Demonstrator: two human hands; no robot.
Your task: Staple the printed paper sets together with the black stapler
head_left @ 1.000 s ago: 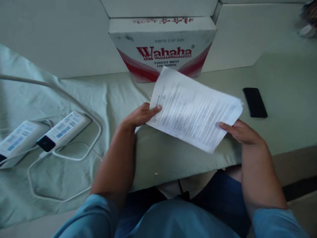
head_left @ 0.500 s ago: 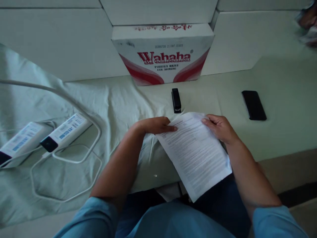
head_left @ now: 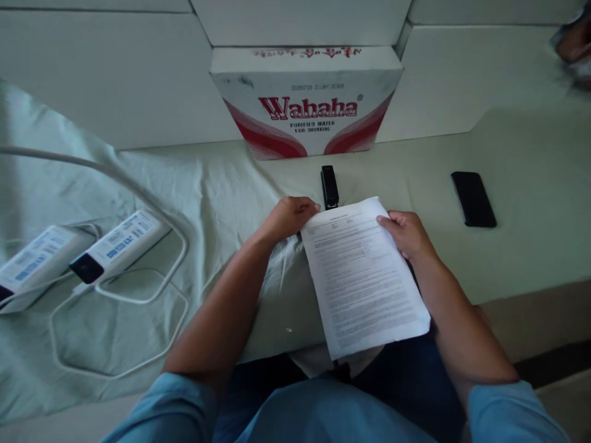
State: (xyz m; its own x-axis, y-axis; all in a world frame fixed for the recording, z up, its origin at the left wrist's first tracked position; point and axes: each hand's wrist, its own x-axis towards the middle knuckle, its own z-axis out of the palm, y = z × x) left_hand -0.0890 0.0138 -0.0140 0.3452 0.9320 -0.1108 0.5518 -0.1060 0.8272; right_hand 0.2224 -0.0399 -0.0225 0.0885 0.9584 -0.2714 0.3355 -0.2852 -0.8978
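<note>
A stack of white printed sheets (head_left: 362, 280) lies lengthwise in front of me, its lower end hanging past the table's front edge over my lap. My left hand (head_left: 290, 216) pinches the stack's top left corner. My right hand (head_left: 406, 232) grips its top right corner, thumb on the page. A small black stapler (head_left: 329, 186) stands on the table just beyond the paper's top edge, close to my left fingertips and untouched.
A red and white Wahaha cardboard box (head_left: 307, 98) stands against white panels at the back. A black phone (head_left: 473, 198) lies to the right. Two white power strips (head_left: 117, 241) with looping cables rest on the crumpled pale cloth (head_left: 138, 184) at left.
The paper came down from a raised, tilted position and now lies along the table edge, uncovering the stapler. Both hands shifted to its top corners and squared it up.
</note>
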